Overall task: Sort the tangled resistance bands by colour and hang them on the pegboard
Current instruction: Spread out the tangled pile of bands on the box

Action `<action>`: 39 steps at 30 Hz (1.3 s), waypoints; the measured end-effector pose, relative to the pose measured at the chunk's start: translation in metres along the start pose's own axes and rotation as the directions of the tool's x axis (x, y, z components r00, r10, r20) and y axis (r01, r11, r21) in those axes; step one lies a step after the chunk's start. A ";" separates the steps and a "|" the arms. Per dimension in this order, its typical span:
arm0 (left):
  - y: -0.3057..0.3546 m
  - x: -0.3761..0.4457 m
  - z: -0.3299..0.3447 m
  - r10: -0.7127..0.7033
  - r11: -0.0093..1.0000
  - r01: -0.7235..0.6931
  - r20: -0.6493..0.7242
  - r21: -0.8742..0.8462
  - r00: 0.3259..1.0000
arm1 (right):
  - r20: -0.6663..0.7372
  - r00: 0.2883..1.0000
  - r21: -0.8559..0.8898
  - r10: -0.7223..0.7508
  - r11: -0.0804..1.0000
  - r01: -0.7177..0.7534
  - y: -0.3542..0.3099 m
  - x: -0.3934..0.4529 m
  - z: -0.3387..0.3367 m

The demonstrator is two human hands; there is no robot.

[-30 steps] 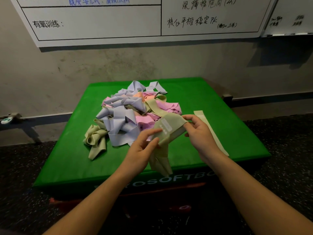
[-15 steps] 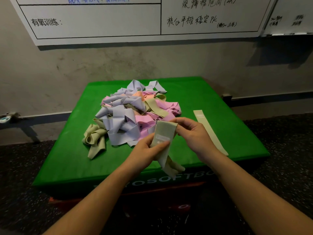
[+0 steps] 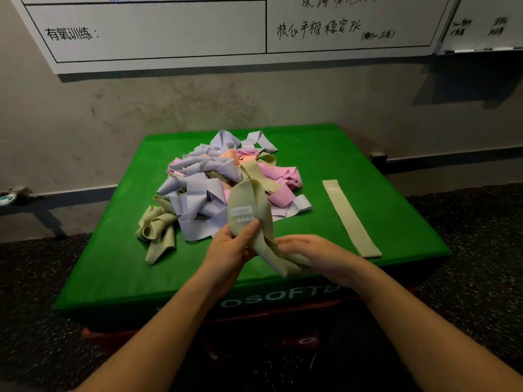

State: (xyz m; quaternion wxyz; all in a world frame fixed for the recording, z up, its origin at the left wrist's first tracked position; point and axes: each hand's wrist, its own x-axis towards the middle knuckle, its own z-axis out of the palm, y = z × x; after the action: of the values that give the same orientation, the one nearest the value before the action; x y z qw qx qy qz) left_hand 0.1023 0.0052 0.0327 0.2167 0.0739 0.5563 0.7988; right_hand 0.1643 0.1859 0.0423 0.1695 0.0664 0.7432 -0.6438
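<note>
Since a moment ago we have pulled the olive band (image 3: 249, 210) clear of the pile and turned it upright: it lay slanted across both hands, and now it stands as a loop with its pale label facing us, at the near edge of the tangled heap (image 3: 223, 182). Our left hand (image 3: 229, 244) pinches it just below the label, thumb on the front. Our right hand (image 3: 314, 250) has dropped from the top of the loop to its trailing tail, fingers laid over the fabric; we cannot tell how firmly they curl round it.

We judge that this band is now free of the tangle and ready to join its colour. One flat olive band (image 3: 349, 216) already lies by itself well to the right of the heap, so a sorted row seems to be starting there. Lilac, pink, peach and more olive bands remain knotted in the heap on the green soft box (image 3: 113, 267).

No bin, tray or basket is in view, nor the pegboard. Only a whiteboard (image 3: 158, 32) hangs on the wall behind the heap.
</note>
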 end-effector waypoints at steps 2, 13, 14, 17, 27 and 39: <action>-0.001 -0.001 -0.001 0.005 1.000 -0.005 -0.020 -0.005 1.000 | 0.053 0.997 0.152 0.055 0.986 -0.063 0.005 0.000 -0.002; -0.011 -0.013 0.010 0.067 0.988 -0.051 -0.106 0.147 0.992 | -0.460 0.879 -0.421 -0.121 0.902 -0.097 0.016 0.009 0.002; -0.010 -0.013 0.010 0.063 0.987 -0.047 -0.105 0.150 0.992 | -0.404 0.914 -0.227 -0.028 0.971 -0.070 0.013 0.007 0.003; -0.005 -0.009 0.004 0.036 0.995 -0.021 -0.155 0.096 0.987 | -0.035 0.993 0.580 0.114 0.811 -0.073 0.010 -0.001 -0.002; 0.004 -0.008 0.002 0.029 1.000 -0.031 -0.172 -0.006 0.985 | -0.178 0.970 0.249 0.167 0.961 -0.120 0.022 0.006 -0.004; 0.004 -0.007 0.004 -0.025 0.999 0.022 -0.145 -0.024 0.989 | -0.202 0.967 0.235 0.157 0.966 -0.107 0.035 0.007 0.005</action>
State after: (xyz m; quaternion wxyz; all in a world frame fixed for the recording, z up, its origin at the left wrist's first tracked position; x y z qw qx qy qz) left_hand 0.1087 0.0043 0.0385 0.1858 0.0063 0.5624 0.8057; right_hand 0.1701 0.1854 0.0066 0.1208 0.2051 0.6747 -0.6987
